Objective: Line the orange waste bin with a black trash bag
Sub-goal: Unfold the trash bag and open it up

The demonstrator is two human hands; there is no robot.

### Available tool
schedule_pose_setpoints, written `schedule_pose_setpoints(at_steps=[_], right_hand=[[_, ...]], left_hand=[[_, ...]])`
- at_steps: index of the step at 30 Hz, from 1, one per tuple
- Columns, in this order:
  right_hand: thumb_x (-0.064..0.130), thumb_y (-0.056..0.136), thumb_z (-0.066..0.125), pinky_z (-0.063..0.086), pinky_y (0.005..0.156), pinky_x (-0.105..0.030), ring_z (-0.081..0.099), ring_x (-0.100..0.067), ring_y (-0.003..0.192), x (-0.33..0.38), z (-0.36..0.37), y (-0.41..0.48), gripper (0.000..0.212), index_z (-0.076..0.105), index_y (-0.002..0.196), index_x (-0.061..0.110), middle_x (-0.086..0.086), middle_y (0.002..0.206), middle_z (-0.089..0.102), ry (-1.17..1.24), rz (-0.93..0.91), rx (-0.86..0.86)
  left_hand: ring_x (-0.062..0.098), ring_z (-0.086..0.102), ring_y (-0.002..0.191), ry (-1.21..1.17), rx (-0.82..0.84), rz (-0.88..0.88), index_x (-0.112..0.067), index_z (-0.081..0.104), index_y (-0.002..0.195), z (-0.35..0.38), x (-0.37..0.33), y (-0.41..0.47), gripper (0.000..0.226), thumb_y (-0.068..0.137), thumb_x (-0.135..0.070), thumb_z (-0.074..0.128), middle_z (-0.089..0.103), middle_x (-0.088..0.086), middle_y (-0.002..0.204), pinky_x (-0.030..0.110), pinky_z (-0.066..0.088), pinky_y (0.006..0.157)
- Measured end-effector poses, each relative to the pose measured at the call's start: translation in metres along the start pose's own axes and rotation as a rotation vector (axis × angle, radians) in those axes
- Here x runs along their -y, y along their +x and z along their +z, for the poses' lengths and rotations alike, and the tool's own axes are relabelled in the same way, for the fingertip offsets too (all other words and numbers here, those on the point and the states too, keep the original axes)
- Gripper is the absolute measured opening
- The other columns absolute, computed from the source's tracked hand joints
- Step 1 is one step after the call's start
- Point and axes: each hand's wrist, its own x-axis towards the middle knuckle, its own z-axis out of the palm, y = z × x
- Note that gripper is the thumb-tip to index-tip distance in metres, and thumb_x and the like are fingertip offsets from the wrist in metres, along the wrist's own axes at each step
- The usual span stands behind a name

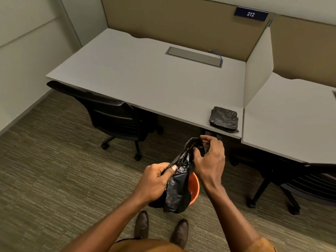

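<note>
A crumpled black trash bag (179, 180) hangs between both hands, above the floor. My left hand (155, 180) pinches its upper edge on the left side. My right hand (211, 157) grips the bag's top on the right, fingers curled into the plastic. Below and behind the bag stands the orange waste bin (194, 187) on the carpet; only part of its rim and wall shows, the rest is hidden by the bag and my left hand.
A folded stack of black bags (224, 119) lies at the near right corner of the grey desk (145, 79). A black office chair (116, 117) stands to the left, another chair (291, 180) to the right. My shoes (160, 230) are just before the bin.
</note>
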Motion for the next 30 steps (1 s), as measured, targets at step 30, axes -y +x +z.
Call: schedule_pose_setpoints(at_steps=[30], right_hand=[[0.005,0.104,0.065,0.065,0.066,-0.031,0.08,-0.019,0.079,-0.069,-0.008,0.003,0.012,0.076,0.108,0.007,-0.007,0.086,0.084,0.688,0.725,0.071]], left_hand=[[0.036,0.085,0.088,-0.474,-0.278,-0.423,-0.003,0.085,0.089,-0.016,0.001,0.025,0.028,0.102,-0.021,0.069,0.084,0.028,0.099,0.047,0.066,0.078]])
